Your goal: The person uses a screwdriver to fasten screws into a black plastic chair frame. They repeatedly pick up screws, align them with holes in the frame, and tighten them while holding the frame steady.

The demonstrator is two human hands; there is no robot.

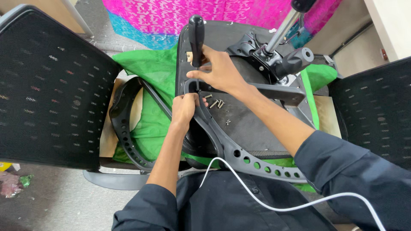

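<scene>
Black upturned chair seat (252,124) is lying under both hands, carrying the grey armrest bracket (239,149). The left hand (185,107) is clamping that bracket down while the right hand (220,70) is gripping the black-handled screwdriver (196,36). Screw-driving seems underway; loose screws (215,102) beside the fingers look due next.

I see grey floor (55,201), litter at its left edge, pink-blue cloth (171,17) up top, pale wall (389,25) right.
</scene>
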